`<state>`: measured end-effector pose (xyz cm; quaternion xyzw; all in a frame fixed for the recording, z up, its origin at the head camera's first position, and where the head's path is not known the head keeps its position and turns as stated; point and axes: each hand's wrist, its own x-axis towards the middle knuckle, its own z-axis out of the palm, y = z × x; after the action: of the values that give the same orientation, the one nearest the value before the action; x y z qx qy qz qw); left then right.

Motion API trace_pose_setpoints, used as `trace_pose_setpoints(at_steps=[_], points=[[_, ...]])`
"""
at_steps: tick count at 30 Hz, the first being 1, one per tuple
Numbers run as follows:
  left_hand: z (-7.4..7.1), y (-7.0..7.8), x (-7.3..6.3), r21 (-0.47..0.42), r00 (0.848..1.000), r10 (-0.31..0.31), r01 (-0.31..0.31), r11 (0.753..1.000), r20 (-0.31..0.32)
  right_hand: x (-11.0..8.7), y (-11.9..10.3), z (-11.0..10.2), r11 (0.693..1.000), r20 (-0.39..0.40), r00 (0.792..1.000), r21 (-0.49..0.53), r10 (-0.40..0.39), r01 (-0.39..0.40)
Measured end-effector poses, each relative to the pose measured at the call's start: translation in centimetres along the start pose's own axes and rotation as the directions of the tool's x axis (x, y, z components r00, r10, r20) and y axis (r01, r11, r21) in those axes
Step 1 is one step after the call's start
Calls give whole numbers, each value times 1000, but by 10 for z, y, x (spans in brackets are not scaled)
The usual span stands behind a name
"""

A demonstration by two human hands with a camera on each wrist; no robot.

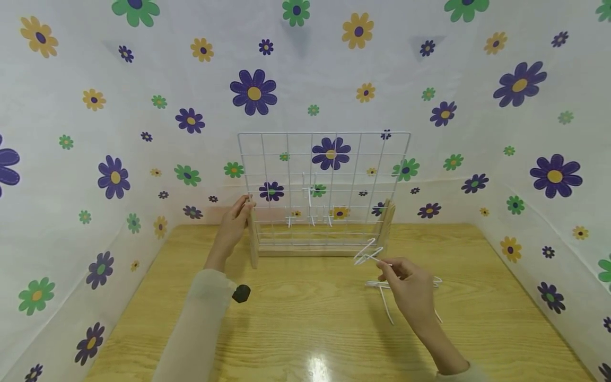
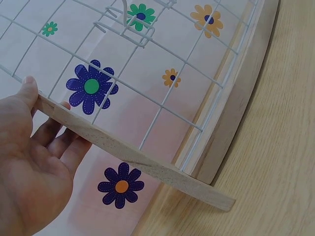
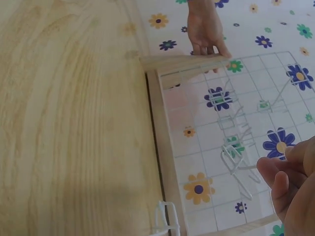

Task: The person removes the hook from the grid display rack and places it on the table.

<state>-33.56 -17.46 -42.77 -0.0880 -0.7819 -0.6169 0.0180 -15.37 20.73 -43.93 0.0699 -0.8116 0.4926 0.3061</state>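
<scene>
A white wire grid (image 1: 335,155) stands upright in a wooden stand with a post on either side. My left hand (image 1: 231,225) grips the left wooden post (image 2: 133,155), thumb on one side and fingers on the other. Between thumb and fingertips, my right hand (image 1: 406,289) pinches a white wire hook (image 1: 366,255), held in front of the grid's lower right corner. Several white hooks (image 1: 312,217) hang on the grid, one of them higher and longer. More white wire hooks (image 1: 385,307) lie on the table beneath my right hand, which partly covers them.
The wooden table (image 1: 286,329) runs up to a flower-printed cloth (image 1: 305,58) behind the grid and on both sides. A small dark piece (image 1: 241,293) shows beside the left sleeve. The right wooden post (image 1: 385,228) stands close to the held hook.
</scene>
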Motion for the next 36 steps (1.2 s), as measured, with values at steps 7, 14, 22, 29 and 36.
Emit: trace_pose_setpoints(at_steps=[7, 14, 22, 29, 36], points=[[-1, -4, 2, -27, 1000, 10, -10, 1000, 10, -10, 6, 13, 1000, 56, 998, 9, -1, 0], [0, -3, 2, -25, 1000, -10, 10, 1000, 10, -17, 10, 25, 1000, 94, 996, 15, 4, -5], [-1, -4, 2, -27, 1000, 2, -2, 1000, 16, -25, 15, 40, 992, 165, 979, 16, 118, -122], [-1, 26, -15, -25, 999, -13, 14, 1000, 42, -34, 16, 53, 967, 220, 946, 39, 237, -251], [-1, 4, -3, -45, 999, 7, -5, 999, 32, -34, 18, 62, 957, 227, 931, -3, 285, -292]])
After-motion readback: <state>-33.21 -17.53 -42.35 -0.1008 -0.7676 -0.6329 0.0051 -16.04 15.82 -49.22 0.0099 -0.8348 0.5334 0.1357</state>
